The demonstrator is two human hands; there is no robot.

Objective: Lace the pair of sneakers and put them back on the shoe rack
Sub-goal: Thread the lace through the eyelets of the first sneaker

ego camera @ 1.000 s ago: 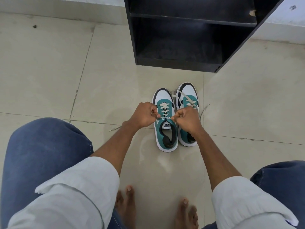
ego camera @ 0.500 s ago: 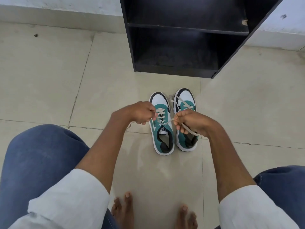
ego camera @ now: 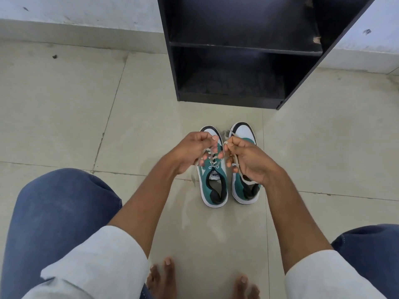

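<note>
Hands: left hand (ego camera: 192, 151), right hand (ego camera: 248, 160) fingers pinching lace (ego camera: 212, 159) | left sneaker (ego camera: 213, 182) eyelets hidden

Two sneakers stand side by side on the floor (ego camera: 64, 108), toes toward twelve o'clock: the left sneaker (ego camera: 213, 186) at nine o'clock of the right sneaker (ego camera: 245, 190), just beside it. The shoe rack (ego camera: 237, 50) stands at twelve o'clock of the pair, near but apart, against the wall (ego camera: 75, 16). The left hand (ego camera: 194, 152) hovers over the left sneaker, the right hand (ego camera: 248, 158) over the right one, each pinching a lace (ego camera: 212, 157). At six o'clock of the sneakers, bare feet (ego camera: 162, 279) rest on the floor, knees (ego camera: 60, 212) at either side.
</note>
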